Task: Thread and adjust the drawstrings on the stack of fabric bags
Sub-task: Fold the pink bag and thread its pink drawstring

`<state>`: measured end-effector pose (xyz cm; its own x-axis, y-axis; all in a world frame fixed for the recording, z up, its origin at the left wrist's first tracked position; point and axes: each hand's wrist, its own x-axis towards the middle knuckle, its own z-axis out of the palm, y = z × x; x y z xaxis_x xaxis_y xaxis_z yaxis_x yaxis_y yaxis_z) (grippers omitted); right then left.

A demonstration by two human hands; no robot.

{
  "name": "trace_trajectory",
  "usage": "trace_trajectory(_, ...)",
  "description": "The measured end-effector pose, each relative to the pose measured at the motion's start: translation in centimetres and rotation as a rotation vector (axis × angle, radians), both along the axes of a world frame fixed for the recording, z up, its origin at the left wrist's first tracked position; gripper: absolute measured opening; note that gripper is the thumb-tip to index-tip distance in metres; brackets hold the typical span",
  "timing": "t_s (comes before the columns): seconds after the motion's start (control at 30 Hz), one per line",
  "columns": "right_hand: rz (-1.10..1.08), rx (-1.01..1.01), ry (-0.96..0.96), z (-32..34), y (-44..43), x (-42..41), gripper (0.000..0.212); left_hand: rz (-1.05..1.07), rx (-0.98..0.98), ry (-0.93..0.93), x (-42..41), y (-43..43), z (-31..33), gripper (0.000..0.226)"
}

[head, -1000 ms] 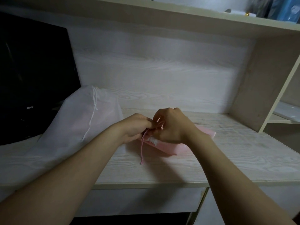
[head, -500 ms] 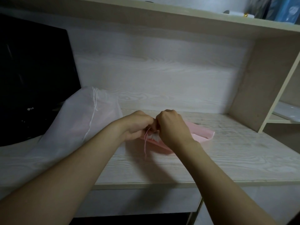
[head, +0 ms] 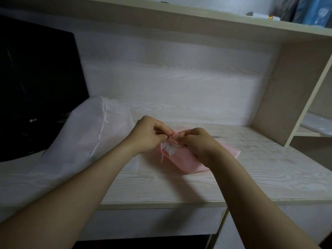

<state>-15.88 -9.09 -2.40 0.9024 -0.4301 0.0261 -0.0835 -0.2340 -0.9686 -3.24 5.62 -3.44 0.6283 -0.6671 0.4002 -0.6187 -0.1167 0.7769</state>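
We are holding the pink bag [head: 181, 159] at its gathered mouth, near the middle of the bench [head: 269, 177]. The left grip [head: 145, 135] is curling its fingers round the pink drawstring [head: 162, 155] at the mouth. The right grip [head: 199, 144] is pinching the same cord from the opposite side, with its fingertips close to those of the left. One loose end of the cord is hanging down toward the bench surface. The bag body is lying flat on the bench and running off to the right under the right wrist.

The front edge of the bench is running beneath both forearms, well apart from the bag. An upright side panel [head: 287, 96] is bounding the bench on the right, and an upper shelf [head: 197, 17] is spanning overhead. A stretch of bench surface is lying between the bag and the side panel. On the left, a white bag [head: 80, 137] with a white drawstring [head: 102, 125] is lying heaped just beside a black monitor [head: 36, 78], near the left forearm.

The monitor is showing the lettering "LG" [head: 33, 120].
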Motion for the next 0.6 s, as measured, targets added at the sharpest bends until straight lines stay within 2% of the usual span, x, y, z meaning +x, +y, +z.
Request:
trace_trajectory(0.17, -0.042, 0.14, -0.04, -1.1, -0.3, 0.7, 0.017, -0.089, 0.052, -0.105, -0.5, 0.3, -0.1, 0.025)
trace_trajectory(0.23, -0.041, 0.135, -0.059, -1.4, -0.2, 0.8, 0.016, -0.032, 0.043, -0.127, -0.5, 0.3, -0.2, 0.029)
trace_trajectory(0.3, -0.067, 0.083, -0.071, -1.6, -0.2, 1.0, 0.017, 0.014, 0.047, -0.111, -0.7, 0.3, -0.2, 0.011)
trace_trajectory(0.33, -0.084, 0.06, -0.073, -1.6, -0.3, 1.0, 0.018, 0.042, 0.054, -0.086, -0.9, 0.3, 0.1, 0.014)
trace_trajectory(0.4, -0.113, 0.054, -0.075, -1.7, -0.5, 1.0, 0.018, 0.064, 0.015, 0.051, -1.0, 0.5, 0.9, 0.043)
trace_trajectory(0.43, -0.126, 0.052, -0.078, -1.7, -0.6, 0.9, 0.017, 0.038, -0.049, 0.154, -1.1, 0.6, 1.5, 0.049)
trace_trajectory(0.5, -0.151, 0.011, -0.089, -1.7, -0.8, 0.7, 0.016, -0.086, -0.194, 0.386, -1.2, 0.8, 2.5, 0.034)
trace_trajectory(0.53, -0.16, -0.014, -0.098, -1.7, -0.8, 0.7, 0.017, -0.153, -0.25, 0.497, -1.1, 1.0, 2.9, 0.033)
trace_trajectory(0.6, -0.163, -0.048, -0.124, -1.8, -0.7, 0.7, 0.018, -0.217, -0.259, 0.599, -1.3, 1.5, 3.6, 0.042)
